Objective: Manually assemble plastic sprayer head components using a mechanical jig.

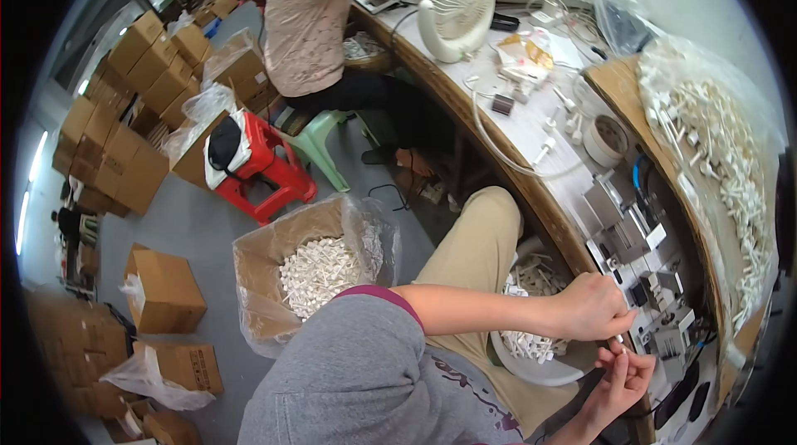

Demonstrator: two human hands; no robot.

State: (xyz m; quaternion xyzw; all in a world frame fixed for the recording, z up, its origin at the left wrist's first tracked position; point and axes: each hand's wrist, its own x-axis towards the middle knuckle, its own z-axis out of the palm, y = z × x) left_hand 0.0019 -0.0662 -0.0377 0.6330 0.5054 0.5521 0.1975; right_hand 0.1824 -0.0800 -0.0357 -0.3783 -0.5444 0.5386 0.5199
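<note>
My left hand (589, 308) reaches across from the left with its fingers curled into a fist at the bench's front edge. Just below it, my right hand (618, 383) has thumb and fingertips pinched together, palm side up. Between the two hands shows a tiny white piece (619, 339), too small to name; my fingers cover most of it. Beyond my hands, a metal fixture (671, 330) with blocks and clamps is mounted on the bench. Under my left forearm stands a light-coloured tub (552, 372) holding many small white plastic parts.
An open carton (257, 266) lined with plastic holds white parts on my left. A cardboard tray (623, 84) with more parts lies along the bench's right. A white fan (455, 13), a red stool (267, 164), a green stool (320, 146) and a seated person (311, 26) are farther off.
</note>
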